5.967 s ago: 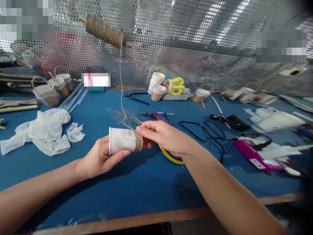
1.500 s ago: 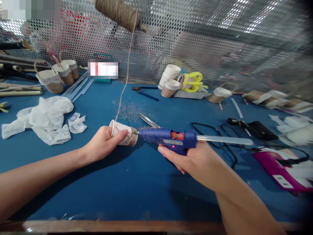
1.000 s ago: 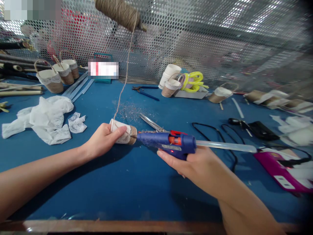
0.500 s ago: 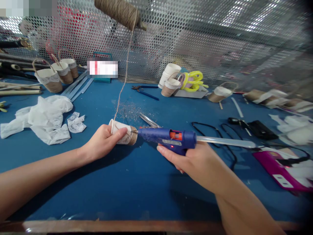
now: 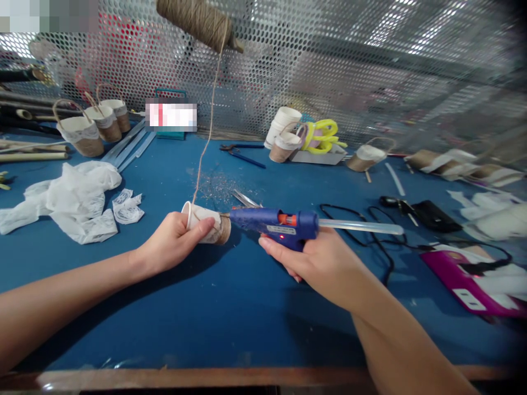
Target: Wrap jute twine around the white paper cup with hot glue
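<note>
Six seconds back our right hand (image 5: 317, 263) was pinching twine at the cup's base. Now it is clenched round the grip of the blue glue gun (image 5: 274, 225). In the last half second hand and gun have slid a little toward nine o'clock. The gun lies level, and its nozzle touches the twine-wound base of the paper cup (image 5: 203, 225). A clear glue stick (image 5: 360, 226) juts from the gun's rear toward three o'clock, passing over a looped black cord (image 5: 386, 263).

Our left hand (image 5: 173, 244) grasps the cup on its side, thumb across the white wall and rim toward nine o'clock. We cannot tell whether the cup rests on the table or hangs just above it. From the cup a strand of twine (image 5: 205, 142) climbs toward twelve o'clock to the spool (image 5: 193, 19) on the mesh wall (image 5: 349, 66).

Scissors (image 5: 244, 198) lie just beyond the nozzle at twelve o'clock, near but apart from it. A heap of white lace cloth (image 5: 76, 200) sits at ten o'clock of the left hand, well apart. A pink case (image 5: 457, 274) lies at three o'clock of the right hand, beyond the cord.

At six o'clock the blue table (image 5: 230, 318) runs between our forearms to its wooden front edge (image 5: 197, 377). The mesh wall closes the far edge at twelve.
</note>
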Demonstrator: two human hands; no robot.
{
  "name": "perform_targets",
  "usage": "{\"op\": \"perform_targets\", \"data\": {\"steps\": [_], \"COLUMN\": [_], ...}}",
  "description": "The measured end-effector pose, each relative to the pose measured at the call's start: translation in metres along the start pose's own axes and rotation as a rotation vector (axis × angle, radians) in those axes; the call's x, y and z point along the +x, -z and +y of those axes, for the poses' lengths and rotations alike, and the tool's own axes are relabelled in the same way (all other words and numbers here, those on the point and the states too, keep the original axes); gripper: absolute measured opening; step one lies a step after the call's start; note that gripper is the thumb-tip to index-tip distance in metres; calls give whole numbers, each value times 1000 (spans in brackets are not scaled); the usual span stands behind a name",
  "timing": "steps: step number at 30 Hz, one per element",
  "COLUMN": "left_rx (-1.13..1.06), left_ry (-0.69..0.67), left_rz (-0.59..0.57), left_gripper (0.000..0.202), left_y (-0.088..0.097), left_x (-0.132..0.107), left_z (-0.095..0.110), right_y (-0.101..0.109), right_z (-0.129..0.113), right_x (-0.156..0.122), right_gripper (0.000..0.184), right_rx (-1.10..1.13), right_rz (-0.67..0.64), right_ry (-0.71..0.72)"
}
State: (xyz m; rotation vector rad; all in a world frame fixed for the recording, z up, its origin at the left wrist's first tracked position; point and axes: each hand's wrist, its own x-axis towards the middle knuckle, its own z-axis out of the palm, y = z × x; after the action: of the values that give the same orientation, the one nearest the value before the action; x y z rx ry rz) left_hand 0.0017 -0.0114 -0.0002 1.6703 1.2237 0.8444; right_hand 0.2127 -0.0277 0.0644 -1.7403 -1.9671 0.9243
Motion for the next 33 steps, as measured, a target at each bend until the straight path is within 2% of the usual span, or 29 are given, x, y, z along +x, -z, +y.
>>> {"op": "perform_targets", "data": {"steps": [5,9,12,15,18,22,29,33], "left_rx": [4,-22,-62,-92,-143,-225,-185,-145], "left_ry": [3,57,107,154,181,169,167,165], "left_rz": [-6,3,10,17,17,6,38,20], "left_gripper": [37,34,34,35,36,36,36,37], "left_y": [0,1,2,2,2,2,2,1], "left_x": [0,2,4,6,7,8,8,7], "left_z": [2,5,7,11,11,8,9,9], "right_y": [0,2,2,4,6,8,6,4], "right_z": [-2,1,9,19,25,20,22,29], "right_x": [0,-3,-6,-7,-7,-7,-7,-6], "right_gripper": [26,32,32,26,34,40,36,31], "right_rx": [8,-137,-290,-449,-621,-792,-746,-652], "right_rz": [-18,15,40,65,120,229,196,183], "right_ry": [-17,86,221,470,748,954,884,751]}}
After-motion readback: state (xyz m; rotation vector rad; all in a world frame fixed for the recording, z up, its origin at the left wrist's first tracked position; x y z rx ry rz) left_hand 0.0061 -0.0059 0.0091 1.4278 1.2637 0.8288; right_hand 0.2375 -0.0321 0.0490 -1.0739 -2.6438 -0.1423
